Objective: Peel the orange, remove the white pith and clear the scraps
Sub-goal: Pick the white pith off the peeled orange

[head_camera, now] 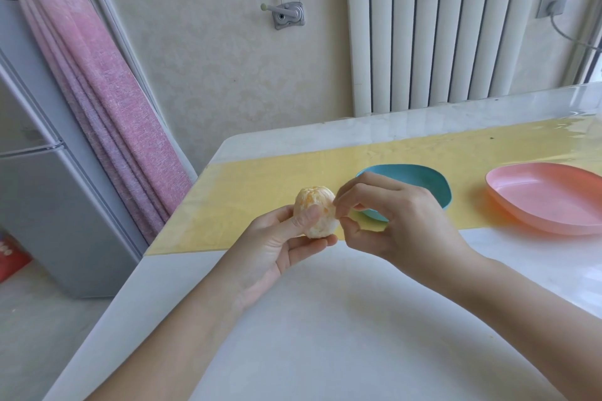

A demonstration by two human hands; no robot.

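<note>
Above the table (325, 319), the left hand (277, 244) is gripping the peeled orange (317, 208), thumb across it. The right hand (400, 218) is pinching the orange's 3 o'clock side, with a blue dish (423, 179) lying at its 2 o'clock.

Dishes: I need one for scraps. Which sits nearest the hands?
The blue dish, partly hidden behind the right hand; the pink dish lies farther right.

Bright, soft daylight, coming in from the far right of the grip by the look of it. Glare washes over the glossy table (553, 101) edge up beyond the grip. Shadows are faint, just a soft one under the pink plate (550, 202) to its right. Wide-angle bends the curtain (107, 91) off left. The orange (314, 216) looks a bit soft.
</note>
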